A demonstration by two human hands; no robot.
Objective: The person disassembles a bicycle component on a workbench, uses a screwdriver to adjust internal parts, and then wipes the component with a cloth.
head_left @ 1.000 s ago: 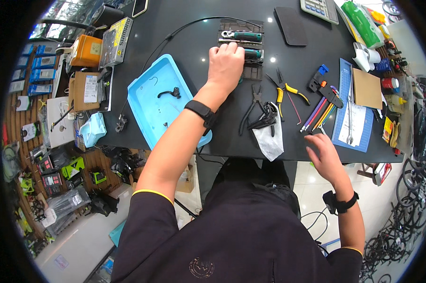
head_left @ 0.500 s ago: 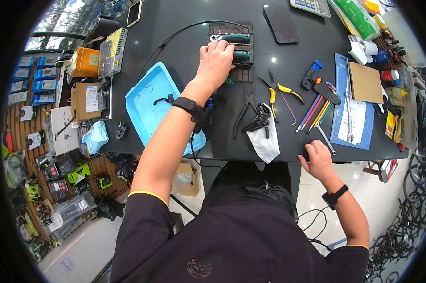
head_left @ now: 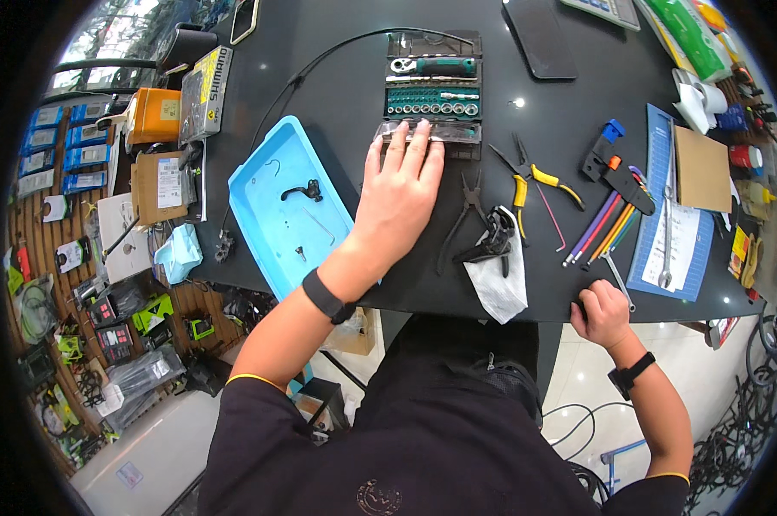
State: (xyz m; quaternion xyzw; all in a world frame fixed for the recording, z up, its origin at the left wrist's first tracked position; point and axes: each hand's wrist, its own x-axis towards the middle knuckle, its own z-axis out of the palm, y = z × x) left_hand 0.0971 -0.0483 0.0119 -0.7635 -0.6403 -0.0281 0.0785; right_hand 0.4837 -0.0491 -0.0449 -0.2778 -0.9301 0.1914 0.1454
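My left hand [head_left: 399, 193] lies palm down with its fingers stretched and slightly spread. Its fingertips rest on the near edge of an open black socket set case [head_left: 476, 90], beside a clear plastic cover strip [head_left: 457, 132]. Inside the case are a green-handled ratchet [head_left: 433, 67] and rows of small bits and sockets [head_left: 431, 108]. My right hand [head_left: 602, 313] is loosely curled at the table's front edge, close to a combination wrench [head_left: 619, 282]; nothing shows in it. Left of my left forearm, a blue tray [head_left: 255, 202] holds a black lever part [head_left: 302, 191], a hex key [head_left: 318, 225] and small pieces.
Black-handled pliers [head_left: 466, 215], yellow-handled pliers [head_left: 526, 176] and a black brake lever [head_left: 490, 239] on a white tissue [head_left: 502, 288] lie between my hands. Coloured hex keys [head_left: 608, 224] and a blue cutting mat [head_left: 696, 258] lie right. A black cable [head_left: 307, 69] arcs behind the tray.
My left hand has drawn back toward me from the green handles and now lies flat. Sockets and bits have come into sight; the second green handle no longer shows. My right hand stays at the edge.
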